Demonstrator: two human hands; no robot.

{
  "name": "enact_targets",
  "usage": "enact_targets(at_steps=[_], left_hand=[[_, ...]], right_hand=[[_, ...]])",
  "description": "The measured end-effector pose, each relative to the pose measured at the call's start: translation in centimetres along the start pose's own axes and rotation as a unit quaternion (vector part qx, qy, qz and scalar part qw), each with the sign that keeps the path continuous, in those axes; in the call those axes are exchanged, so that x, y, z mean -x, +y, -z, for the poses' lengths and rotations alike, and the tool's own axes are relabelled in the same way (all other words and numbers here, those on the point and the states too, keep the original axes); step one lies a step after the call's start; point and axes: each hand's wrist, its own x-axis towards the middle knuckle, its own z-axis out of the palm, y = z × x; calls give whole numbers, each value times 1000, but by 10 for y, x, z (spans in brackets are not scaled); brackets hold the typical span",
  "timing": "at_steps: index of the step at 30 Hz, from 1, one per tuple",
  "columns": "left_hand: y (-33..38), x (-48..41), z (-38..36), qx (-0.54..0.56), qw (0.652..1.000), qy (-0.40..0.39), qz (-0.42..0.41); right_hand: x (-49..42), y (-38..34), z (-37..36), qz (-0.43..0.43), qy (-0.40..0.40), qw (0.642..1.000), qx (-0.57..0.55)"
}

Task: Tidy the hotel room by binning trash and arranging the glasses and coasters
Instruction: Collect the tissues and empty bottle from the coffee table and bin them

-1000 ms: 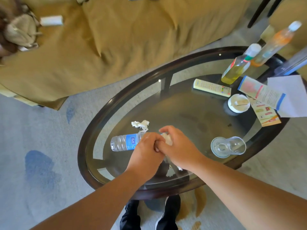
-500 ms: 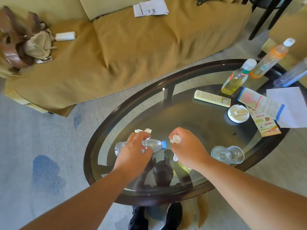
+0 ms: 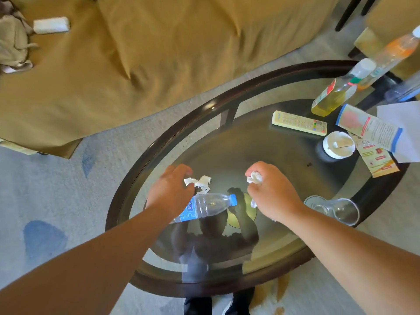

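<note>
On the oval glass table [image 3: 159, 142], my left hand [image 3: 169, 193] curls over the base end of a clear water bottle [image 3: 211, 206] with a blue cap, which sticks out to the right from under my palm. Its fingertips touch a crumpled white tissue [image 3: 201, 181] lying on the glass. My right hand [image 3: 272, 192] holds another crumpled tissue [image 3: 255, 178] in a closed fist above the table. A clear glass [image 3: 338, 210] lies on its side near the right front rim, just right of my right wrist.
A white ashtray [image 3: 338, 144], a remote [image 3: 300, 122], leaflets [image 3: 368, 128], white paper [image 3: 404, 119] and tall bottles [image 3: 334, 94] crowd the table's far right. A tan sofa [image 3: 159, 53] runs behind the table, with a bag [image 3: 13, 44] on it.
My hands have moved apart. The right hand carried its tissue to the right. The left hand shifted toward the tissue lying on the glass, with the bottle under it.
</note>
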Motion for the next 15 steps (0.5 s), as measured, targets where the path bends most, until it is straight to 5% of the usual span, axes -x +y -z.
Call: enact_targets(at_steps=[15], left_hand=[[-21, -73, -67, -105, 988, -111, 10]], right_hand=[[-46, 33, -50, -31, 27, 999, -29]])
